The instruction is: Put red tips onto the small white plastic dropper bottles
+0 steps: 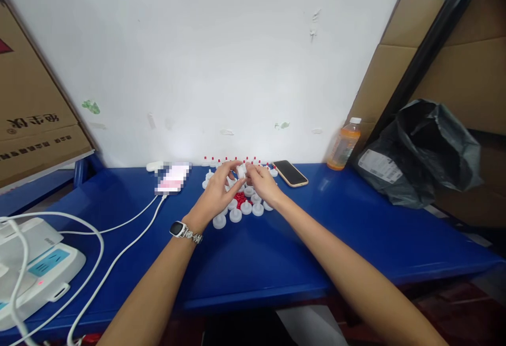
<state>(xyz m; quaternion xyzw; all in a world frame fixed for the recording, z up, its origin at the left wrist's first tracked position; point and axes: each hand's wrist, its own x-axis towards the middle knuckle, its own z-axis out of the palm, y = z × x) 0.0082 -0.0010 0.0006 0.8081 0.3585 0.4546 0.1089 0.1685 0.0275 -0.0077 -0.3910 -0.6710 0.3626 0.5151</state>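
Note:
My left hand, with a watch on its wrist, has its fingers closed around a white nozzle cap. From the other side, the fingertips of my right hand pinch at the same cap; whether a small red tip is between them is hidden. Below my hands, several white caps with pointed spouts lie on the blue table. Among them is a small heap of red tips. Behind my hands, along the wall, stand white caps with red tips on them.
A dark-screened phone lies right of the caps. An orange drink bottle and a black plastic bag are farther right. A pixelated lit device, white cables and a power strip occupy the left side.

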